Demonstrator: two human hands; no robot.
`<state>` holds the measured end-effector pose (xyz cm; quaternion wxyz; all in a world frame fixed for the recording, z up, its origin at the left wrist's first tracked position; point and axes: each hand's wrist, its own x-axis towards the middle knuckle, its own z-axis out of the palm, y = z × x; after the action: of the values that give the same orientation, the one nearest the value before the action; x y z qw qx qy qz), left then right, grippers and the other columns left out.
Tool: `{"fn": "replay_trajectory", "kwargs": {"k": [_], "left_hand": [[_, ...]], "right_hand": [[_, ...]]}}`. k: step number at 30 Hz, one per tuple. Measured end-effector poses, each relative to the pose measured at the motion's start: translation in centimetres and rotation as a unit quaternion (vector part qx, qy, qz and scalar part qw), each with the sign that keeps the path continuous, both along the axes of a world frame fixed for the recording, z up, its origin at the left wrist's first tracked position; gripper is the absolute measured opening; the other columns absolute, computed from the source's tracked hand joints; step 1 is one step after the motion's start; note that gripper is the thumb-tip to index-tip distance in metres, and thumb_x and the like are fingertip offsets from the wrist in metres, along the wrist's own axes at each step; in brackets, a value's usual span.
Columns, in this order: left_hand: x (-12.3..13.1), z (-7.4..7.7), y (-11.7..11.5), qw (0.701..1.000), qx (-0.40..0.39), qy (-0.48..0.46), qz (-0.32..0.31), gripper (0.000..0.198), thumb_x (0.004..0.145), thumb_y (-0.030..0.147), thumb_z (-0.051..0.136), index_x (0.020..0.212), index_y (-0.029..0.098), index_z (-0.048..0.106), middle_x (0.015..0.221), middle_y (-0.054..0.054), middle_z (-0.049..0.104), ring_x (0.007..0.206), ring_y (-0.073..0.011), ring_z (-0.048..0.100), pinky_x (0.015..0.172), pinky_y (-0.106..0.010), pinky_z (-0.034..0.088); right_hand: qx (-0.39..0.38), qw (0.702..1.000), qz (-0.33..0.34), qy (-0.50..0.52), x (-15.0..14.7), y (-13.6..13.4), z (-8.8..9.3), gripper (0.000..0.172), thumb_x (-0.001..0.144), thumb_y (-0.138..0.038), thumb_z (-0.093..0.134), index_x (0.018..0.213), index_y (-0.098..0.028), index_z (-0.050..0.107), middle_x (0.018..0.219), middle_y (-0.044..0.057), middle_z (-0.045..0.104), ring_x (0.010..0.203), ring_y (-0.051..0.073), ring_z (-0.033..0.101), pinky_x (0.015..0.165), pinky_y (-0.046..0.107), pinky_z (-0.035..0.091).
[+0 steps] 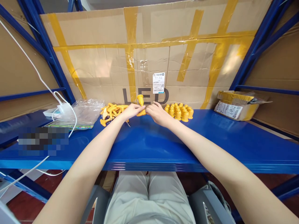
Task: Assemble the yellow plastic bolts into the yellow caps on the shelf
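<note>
Both my hands meet at the far middle of the blue shelf (149, 140). My left hand (132, 111) and my right hand (157, 112) are closed together on one yellow plastic part (140, 102) whose stem stands up between the fingertips. A loose pile of yellow parts (111, 112) lies just left of my left hand. Several yellow caps (179, 112) stand in a tight cluster right of my right hand.
A clear plastic bag (85, 111) and a white charger with its cable (61, 109) lie at the left. A taped cardboard sheet (149, 56) forms the back wall. A small open carton (235, 105) sits at the right. Blue rack posts (56, 68) flank the shelf.
</note>
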<state>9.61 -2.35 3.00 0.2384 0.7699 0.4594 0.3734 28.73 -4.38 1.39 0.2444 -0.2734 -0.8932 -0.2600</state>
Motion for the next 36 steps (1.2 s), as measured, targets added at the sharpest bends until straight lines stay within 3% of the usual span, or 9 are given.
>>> {"fn": "replay_trajectory", "kwargs": {"k": [3,6,9,13,16,21,27,33,36], "left_hand": [[0.4,0.1,-0.1,1.000,0.018,0.023,0.007,0.048,0.077,0.053,0.058,0.051,0.019,0.037,0.046,0.005,0.033,0.047,-0.0084,0.033,0.049,-0.025,0.025],[0.3,0.1,0.1,0.992,0.060,0.102,0.051,0.038,0.084,0.042,0.052,0.056,0.019,0.041,0.051,0.002,0.044,0.053,-0.0127,0.044,0.054,-0.027,0.033],[0.1,-0.2,0.2,0.951,0.149,0.246,0.113,0.021,0.086,0.029,0.047,0.068,0.019,0.052,0.072,-0.005,0.062,0.077,-0.0224,0.059,0.075,-0.035,0.043],[-0.5,-0.7,0.4,0.907,0.215,0.345,0.108,0.019,0.089,0.022,0.041,0.086,0.018,0.060,0.100,-0.012,0.067,0.106,-0.0291,0.055,0.092,-0.046,0.041],[-0.8,-0.9,0.4,0.903,0.255,0.338,0.080,0.020,0.090,0.023,0.041,0.093,0.019,0.061,0.126,-0.012,0.059,0.124,-0.0292,0.046,0.099,-0.048,0.039],[-0.3,-0.8,0.0,0.903,0.313,0.291,0.043,0.022,0.092,0.025,0.040,0.098,0.020,0.060,0.155,-0.009,0.029,0.142,-0.0318,0.022,0.106,-0.058,0.033],[0.1,-0.3,-0.2,0.919,0.346,0.189,0.016,0.023,0.087,0.017,0.046,0.107,0.019,0.056,0.154,-0.013,0.022,0.126,-0.0248,0.049,0.100,-0.042,0.046],[0.1,-0.3,-0.3,0.922,0.318,0.216,0.051,0.037,0.079,0.012,0.051,0.116,0.017,0.050,0.127,-0.013,0.049,0.116,-0.0247,0.055,0.093,-0.038,0.050],[0.2,-0.3,-0.5,0.921,0.311,0.228,0.052,0.039,0.080,0.013,0.049,0.119,0.016,0.049,0.121,-0.012,0.052,0.111,-0.0244,0.057,0.092,-0.038,0.050]], "right_hand": [[0.008,1.000,0.002,-0.022,-0.4,-0.2,-0.1,0.031,0.094,-0.007,0.029,0.099,-0.017,0.058,0.091,0.008,0.059,0.092,0.021,0.047,0.105,0.041,0.023],[0.012,0.999,-0.022,-0.035,-0.4,-0.3,0.1,0.030,0.095,-0.010,0.031,0.097,-0.017,0.060,0.091,0.009,0.061,0.091,0.022,0.049,0.100,0.041,0.027],[0.019,0.999,-0.047,-0.013,-0.1,-0.5,0.5,0.033,0.095,-0.011,0.029,0.100,-0.017,0.061,0.098,0.011,0.063,0.093,0.023,0.051,0.093,0.040,0.030],[0.031,0.996,-0.068,0.039,0.4,-0.7,0.9,0.033,0.095,-0.014,0.030,0.108,-0.016,0.060,0.114,0.014,0.062,0.102,0.025,0.051,0.092,0.040,0.029],[0.024,0.995,-0.074,0.057,0.6,-0.7,0.7,0.030,0.096,-0.022,0.037,0.116,-0.015,0.058,0.120,0.015,0.061,0.109,0.027,0.051,0.097,0.043,0.026],[-0.033,0.989,-0.134,0.053,0.4,-0.4,0.1,0.034,0.098,-0.030,0.038,0.120,-0.012,0.056,0.110,0.015,0.067,0.104,0.028,0.057,0.101,0.048,0.022],[-0.079,0.978,-0.184,0.055,0.5,-0.5,0.5,0.030,0.098,-0.027,0.039,0.115,-0.011,0.057,0.110,0.016,0.067,0.101,0.028,0.059,0.096,0.044,0.024],[-0.085,0.978,-0.185,0.055,0.6,-0.7,0.8,0.027,0.098,-0.025,0.040,0.113,-0.012,0.057,0.109,0.015,0.066,0.102,0.028,0.057,0.093,0.042,0.024],[-0.078,0.978,-0.186,0.059,0.6,-0.6,0.8,0.025,0.097,-0.024,0.041,0.112,-0.012,0.057,0.109,0.015,0.066,0.102,0.028,0.056,0.092,0.041,0.024]]}}
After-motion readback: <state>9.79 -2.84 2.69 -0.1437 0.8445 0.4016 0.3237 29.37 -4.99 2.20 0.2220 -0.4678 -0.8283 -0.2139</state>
